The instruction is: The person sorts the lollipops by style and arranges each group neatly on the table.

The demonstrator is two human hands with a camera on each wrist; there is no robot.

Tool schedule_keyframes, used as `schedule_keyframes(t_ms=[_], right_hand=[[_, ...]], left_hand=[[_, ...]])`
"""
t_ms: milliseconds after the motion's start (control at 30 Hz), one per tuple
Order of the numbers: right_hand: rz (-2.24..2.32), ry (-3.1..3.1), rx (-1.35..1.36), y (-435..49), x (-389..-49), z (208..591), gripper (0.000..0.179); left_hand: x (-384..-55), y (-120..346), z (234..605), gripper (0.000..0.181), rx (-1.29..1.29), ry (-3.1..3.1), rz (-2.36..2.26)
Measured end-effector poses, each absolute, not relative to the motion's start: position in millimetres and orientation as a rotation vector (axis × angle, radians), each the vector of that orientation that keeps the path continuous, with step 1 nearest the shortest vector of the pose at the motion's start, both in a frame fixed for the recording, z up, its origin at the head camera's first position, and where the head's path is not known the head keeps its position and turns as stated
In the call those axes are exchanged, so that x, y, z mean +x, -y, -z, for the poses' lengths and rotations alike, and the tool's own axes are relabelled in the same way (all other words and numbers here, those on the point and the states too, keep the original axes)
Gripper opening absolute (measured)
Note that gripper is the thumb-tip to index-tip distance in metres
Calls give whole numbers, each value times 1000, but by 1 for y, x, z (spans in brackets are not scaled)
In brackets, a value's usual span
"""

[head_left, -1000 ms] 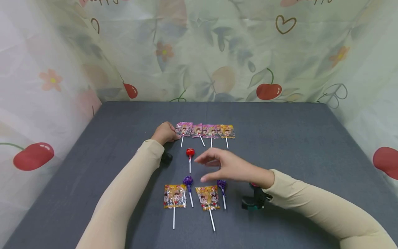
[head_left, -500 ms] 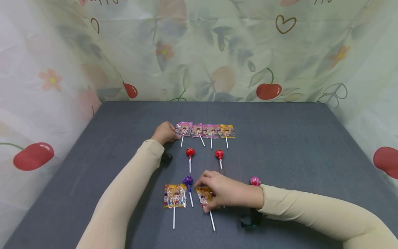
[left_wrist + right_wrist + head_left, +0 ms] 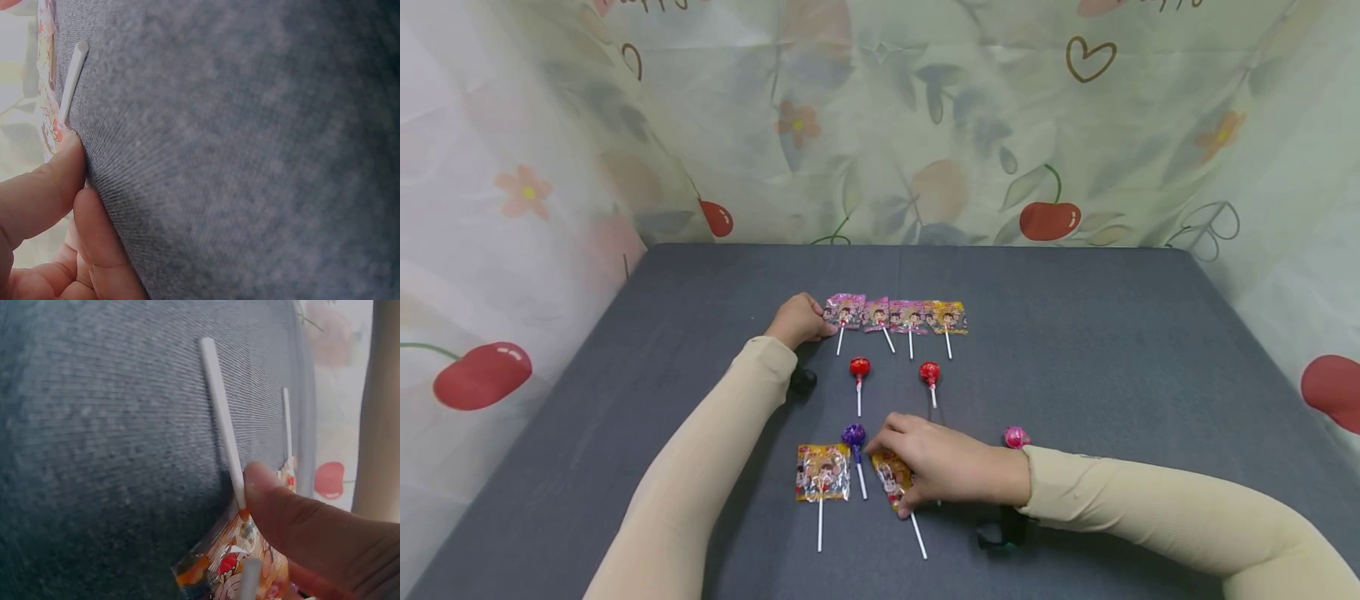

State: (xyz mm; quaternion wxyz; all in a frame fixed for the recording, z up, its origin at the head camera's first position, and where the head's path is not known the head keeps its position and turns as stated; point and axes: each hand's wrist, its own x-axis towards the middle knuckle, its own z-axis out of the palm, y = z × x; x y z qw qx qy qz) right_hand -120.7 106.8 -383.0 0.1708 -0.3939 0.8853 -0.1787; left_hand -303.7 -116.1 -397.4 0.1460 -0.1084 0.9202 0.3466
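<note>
My right hand [image 3: 904,472] grips an orange-wrapped flat lollipop [image 3: 889,477] near the front of the grey table [image 3: 1075,333]. In the right wrist view the thumb [image 3: 294,512] lies on its wrapper [image 3: 228,565] where the white stick [image 3: 219,406] comes out. My left hand [image 3: 820,323] sits curled at the far row and pinches the left edge of a pink-wrapped lollipop [image 3: 845,309]. The left wrist view shows that wrapper [image 3: 45,75], its stick [image 3: 72,81] and the thumb [image 3: 37,194] against its edge.
Three more wrapped flat lollipops [image 3: 910,317] continue the far row. Two red ball lollipops [image 3: 860,367] [image 3: 929,372] lie mid-table. A purple one [image 3: 853,435] and another orange flat one [image 3: 822,472] lie left of my right hand, a pink one [image 3: 1017,437] to its right.
My right hand dropped from above the table's middle onto the orange lollipop and took hold of it; its stick has swung slightly right. The left hand has stayed put.
</note>
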Motion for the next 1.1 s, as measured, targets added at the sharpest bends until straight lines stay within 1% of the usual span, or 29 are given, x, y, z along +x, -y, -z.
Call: schedule_keyframes(t_ms=[267, 467, 800, 1100], right_hand=[[558, -2465, -1205, -106, -122, 379, 66], [604, -2414, -1253, -108, -120, 373, 63], [863, -2304, -1167, -113, -120, 368, 49], [1127, -2267, -1112, -121, -117, 381, 49]], left_hand=[[-303, 115, 397, 33, -335, -2646, -1002], [-303, 114, 396, 32, -341, -2643, -998], [-304, 115, 397, 33, -329, -2643, -996], [-305, 115, 399, 33, -324, -2643, -1011]])
